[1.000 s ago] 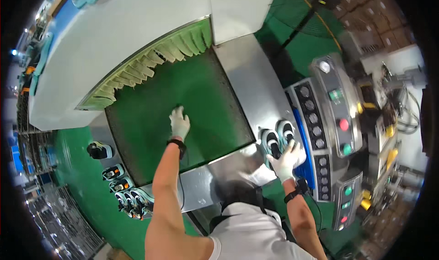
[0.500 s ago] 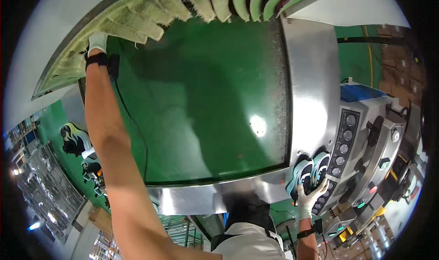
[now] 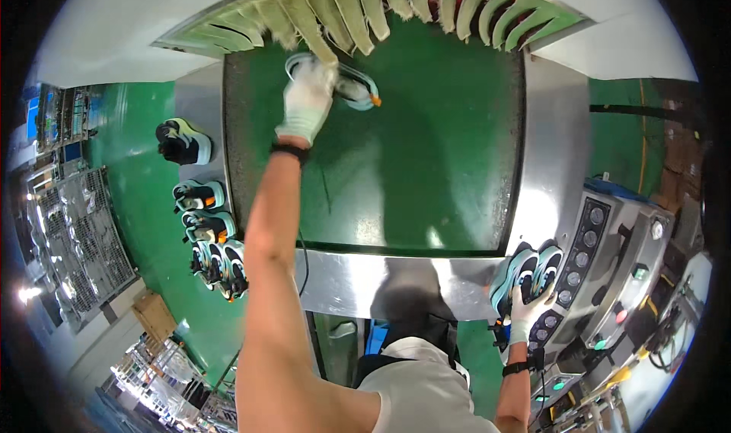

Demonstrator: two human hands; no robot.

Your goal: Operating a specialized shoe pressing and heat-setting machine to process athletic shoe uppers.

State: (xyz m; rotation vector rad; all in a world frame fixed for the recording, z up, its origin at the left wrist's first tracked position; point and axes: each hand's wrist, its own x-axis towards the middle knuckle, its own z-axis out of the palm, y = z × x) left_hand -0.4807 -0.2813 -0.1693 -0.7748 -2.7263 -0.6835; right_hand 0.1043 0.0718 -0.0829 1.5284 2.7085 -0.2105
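My left hand [image 3: 308,98], in a white glove and slightly blurred, is closed on a pale-blue running shoe [image 3: 356,90]. This shoe is over the far part of the green conveyor belt [image 3: 434,159], just in front of a hanging strip curtain [image 3: 350,18]; the hand covers part of it. On the steel ledge to the right, my gloved right hand [image 3: 531,307] grips the near ends of a pair of pale-blue and black running shoes [image 3: 524,269], which stand side by side.
Several more running shoes [image 3: 204,227] line the left steel ledge, with a black and yellow-green one [image 3: 183,141] farther back. A panel of round gauges [image 3: 582,259] stands beside the right ledge. Behind the strips is a white machine housing [image 3: 632,52].
My left hand has come out of the strips at the far left, and a shoe now shows in it over the belt. My right hand stays on its pair while the view has shifted.
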